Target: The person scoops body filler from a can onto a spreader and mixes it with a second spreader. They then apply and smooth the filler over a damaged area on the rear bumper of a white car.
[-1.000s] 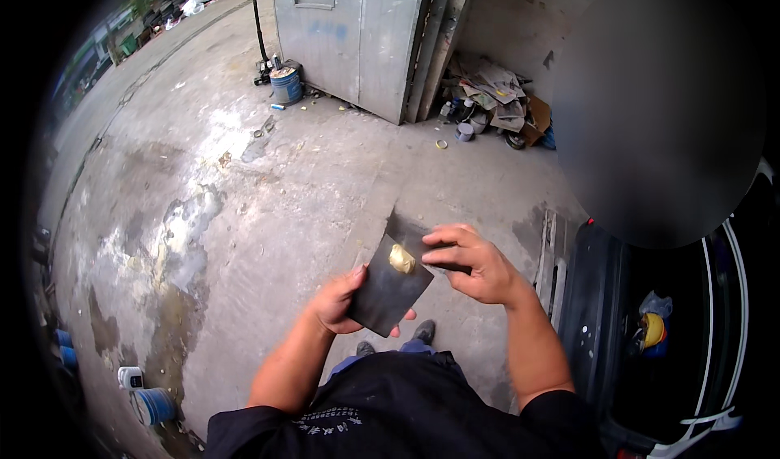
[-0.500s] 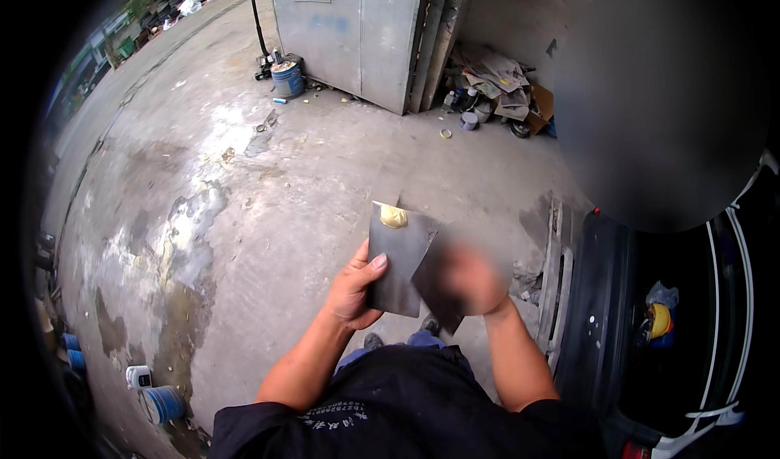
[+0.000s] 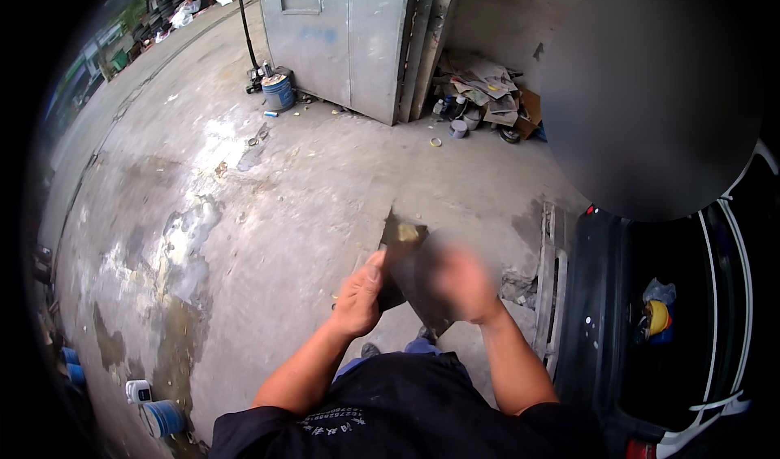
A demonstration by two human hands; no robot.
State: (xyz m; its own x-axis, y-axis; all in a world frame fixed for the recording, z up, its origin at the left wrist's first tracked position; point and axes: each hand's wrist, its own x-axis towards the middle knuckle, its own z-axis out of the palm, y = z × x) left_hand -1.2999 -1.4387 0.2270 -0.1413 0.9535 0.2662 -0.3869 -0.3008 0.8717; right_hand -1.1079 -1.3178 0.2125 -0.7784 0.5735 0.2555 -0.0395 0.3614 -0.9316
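Just below the yellow lump (image 3: 409, 232), the left dark sheet (image 3: 393, 293) and right dark sheet (image 3: 431, 300) overlap. Left of and below the lump, the left hand (image 3: 360, 300) has its fingers closed on the left dark sheet. Right of and below it, the right hand (image 3: 466, 284) meets the right dark sheet, too blurred to tell how far its fingers close. Well beyond the lump stands a grey door (image 3: 333, 49).

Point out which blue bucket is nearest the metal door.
The bucket at the lower left corner of the door; the others sit lower left in view.
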